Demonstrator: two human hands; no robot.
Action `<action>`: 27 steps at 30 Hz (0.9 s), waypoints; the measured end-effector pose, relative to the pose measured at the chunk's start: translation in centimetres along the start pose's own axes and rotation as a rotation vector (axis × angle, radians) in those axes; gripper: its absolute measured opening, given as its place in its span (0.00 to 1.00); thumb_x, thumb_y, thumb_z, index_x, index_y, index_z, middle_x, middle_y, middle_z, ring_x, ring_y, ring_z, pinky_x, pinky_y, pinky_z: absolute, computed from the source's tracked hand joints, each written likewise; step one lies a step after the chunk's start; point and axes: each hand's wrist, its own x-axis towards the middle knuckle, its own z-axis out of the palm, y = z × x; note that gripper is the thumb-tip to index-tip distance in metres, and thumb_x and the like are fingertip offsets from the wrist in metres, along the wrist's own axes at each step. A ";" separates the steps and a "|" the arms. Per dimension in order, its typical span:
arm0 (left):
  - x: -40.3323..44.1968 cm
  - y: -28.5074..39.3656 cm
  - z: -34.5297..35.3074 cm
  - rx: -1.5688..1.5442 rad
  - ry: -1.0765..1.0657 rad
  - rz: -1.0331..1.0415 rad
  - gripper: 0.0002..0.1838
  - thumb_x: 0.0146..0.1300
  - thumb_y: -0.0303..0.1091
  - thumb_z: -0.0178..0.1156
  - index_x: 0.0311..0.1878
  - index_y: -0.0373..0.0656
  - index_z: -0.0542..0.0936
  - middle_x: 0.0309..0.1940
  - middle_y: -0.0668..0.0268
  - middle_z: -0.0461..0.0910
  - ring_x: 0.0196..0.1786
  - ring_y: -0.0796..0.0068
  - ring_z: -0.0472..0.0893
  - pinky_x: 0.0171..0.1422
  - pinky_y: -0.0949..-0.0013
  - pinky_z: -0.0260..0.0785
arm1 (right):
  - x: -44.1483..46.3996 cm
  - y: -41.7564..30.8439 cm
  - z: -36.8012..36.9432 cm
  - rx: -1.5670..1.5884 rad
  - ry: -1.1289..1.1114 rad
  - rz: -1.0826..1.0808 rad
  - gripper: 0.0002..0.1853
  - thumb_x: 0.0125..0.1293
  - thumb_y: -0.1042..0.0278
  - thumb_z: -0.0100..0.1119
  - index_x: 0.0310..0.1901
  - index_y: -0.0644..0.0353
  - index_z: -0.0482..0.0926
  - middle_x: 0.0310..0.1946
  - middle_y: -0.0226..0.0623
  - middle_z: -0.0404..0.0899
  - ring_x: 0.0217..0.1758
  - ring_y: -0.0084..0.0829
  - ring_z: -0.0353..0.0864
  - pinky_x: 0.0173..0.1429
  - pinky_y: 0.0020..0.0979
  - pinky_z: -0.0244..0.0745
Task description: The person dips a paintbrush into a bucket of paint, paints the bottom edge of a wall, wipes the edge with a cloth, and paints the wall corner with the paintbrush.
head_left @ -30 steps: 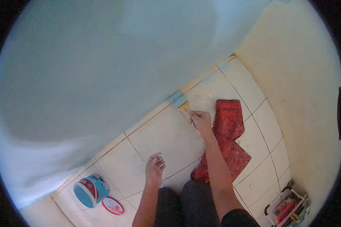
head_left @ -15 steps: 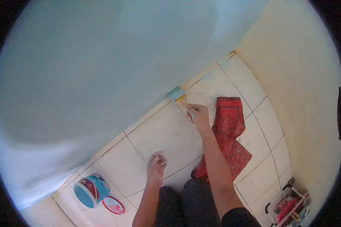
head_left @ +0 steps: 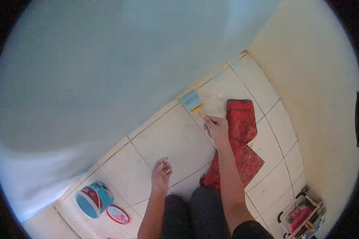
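Observation:
My right hand [head_left: 217,131] is closed around the handle of a paintbrush [head_left: 192,102], whose wide bristles are coated in light blue paint. The bristles are over the floor tiles, just off the foot of the blue wall [head_left: 119,71]. My left hand [head_left: 162,175] hovers above the tiles in front of my knees, its fingers loosely curled and apart, with nothing in it. Close to my right forearm lies a folded red cloth [head_left: 243,123] with dark stains.
At lower left a paint bucket [head_left: 95,199] stands near the wall beside its round red-and-white lid [head_left: 117,215]. A caddy [head_left: 301,217] with red items sits at lower right. A cream wall [head_left: 315,87] rises on the right, meeting the blue wall at a corner.
My right hand has drawn the paintbrush back from the wall's base, down and to the right, so more of the bristles show. The left hand has barely moved.

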 end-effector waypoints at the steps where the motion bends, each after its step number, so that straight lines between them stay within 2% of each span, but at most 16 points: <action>1: -0.1 0.0 0.0 -0.002 0.003 0.000 0.15 0.64 0.40 0.55 0.51 0.45 0.74 0.34 0.73 0.75 0.39 0.79 0.74 0.46 0.72 0.65 | 0.5 0.3 0.3 -0.048 0.006 -0.023 0.13 0.66 0.67 0.56 0.27 0.67 0.81 0.13 0.24 0.69 0.12 0.13 0.59 0.16 0.21 0.49; 4: -0.2 -0.4 0.3 -0.014 0.028 -0.032 0.14 0.64 0.38 0.54 0.51 0.45 0.74 0.34 0.72 0.75 0.39 0.79 0.74 0.46 0.72 0.65 | 2.0 1.0 1.6 -0.101 0.003 -0.068 0.15 0.66 0.67 0.56 0.22 0.65 0.79 0.13 0.23 0.69 0.12 0.13 0.60 0.17 0.22 0.49; 7: -0.3 -0.5 0.4 -0.017 -0.012 -0.025 0.17 0.64 0.38 0.55 0.54 0.43 0.73 0.36 0.71 0.75 0.40 0.78 0.75 0.46 0.72 0.70 | 3.4 0.9 2.6 -0.163 -0.038 -0.102 0.13 0.66 0.67 0.56 0.27 0.66 0.82 0.13 0.24 0.70 0.12 0.13 0.61 0.17 0.21 0.51; 10: -0.1 -0.4 0.5 -0.039 -0.030 -0.014 0.17 0.64 0.38 0.55 0.54 0.42 0.73 0.36 0.71 0.75 0.40 0.77 0.75 0.47 0.72 0.69 | 3.6 0.0 3.0 -0.036 -0.027 -0.004 0.10 0.64 0.68 0.58 0.34 0.66 0.84 0.15 0.25 0.72 0.19 0.16 0.65 0.22 0.25 0.60; 13: 0.2 -0.5 0.5 -0.020 -0.033 0.012 0.18 0.64 0.39 0.55 0.54 0.42 0.73 0.36 0.71 0.75 0.40 0.77 0.75 0.47 0.71 0.68 | 2.4 -0.8 2.6 0.084 0.021 -0.052 0.10 0.65 0.68 0.58 0.38 0.67 0.84 0.17 0.26 0.73 0.17 0.16 0.65 0.21 0.23 0.59; 16: 0.3 -0.4 0.8 -0.032 -0.011 -0.006 0.15 0.64 0.38 0.55 0.51 0.44 0.74 0.34 0.71 0.75 0.40 0.78 0.74 0.47 0.73 0.67 | 0.7 -0.8 0.4 0.251 0.056 0.043 0.10 0.65 0.68 0.58 0.39 0.68 0.83 0.18 0.26 0.73 0.16 0.15 0.65 0.21 0.20 0.59; 19: 0.3 -0.7 0.4 -0.030 -0.025 -0.003 0.15 0.64 0.38 0.55 0.52 0.43 0.74 0.35 0.71 0.75 0.40 0.78 0.74 0.47 0.72 0.67 | 1.0 -0.2 -2.1 0.205 0.104 0.072 0.10 0.64 0.69 0.58 0.40 0.67 0.83 0.17 0.26 0.73 0.16 0.14 0.65 0.20 0.19 0.58; 22: 0.3 -0.9 0.2 -0.020 -0.040 0.003 0.15 0.64 0.38 0.54 0.52 0.44 0.74 0.35 0.72 0.75 0.41 0.78 0.74 0.48 0.72 0.66 | 1.5 -0.2 -3.5 0.157 0.082 0.059 0.13 0.63 0.65 0.60 0.40 0.68 0.82 0.18 0.28 0.73 0.15 0.15 0.63 0.17 0.19 0.54; 25: 0.2 -0.9 1.3 0.136 -0.080 0.020 0.17 0.65 0.43 0.56 0.53 0.44 0.74 0.36 0.73 0.75 0.41 0.79 0.74 0.48 0.73 0.67 | -0.6 -0.7 -3.3 0.141 0.043 0.065 0.13 0.62 0.63 0.60 0.34 0.67 0.81 0.18 0.28 0.73 0.15 0.16 0.64 0.17 0.20 0.54; 27: 0.1 -0.8 3.3 0.286 -0.160 0.009 0.19 0.66 0.45 0.54 0.55 0.44 0.74 0.37 0.73 0.75 0.42 0.79 0.74 0.48 0.74 0.66 | -3.4 -0.2 -1.8 0.390 0.056 0.153 0.07 0.60 0.73 0.55 0.33 0.67 0.81 0.18 0.27 0.74 0.15 0.15 0.65 0.18 0.20 0.57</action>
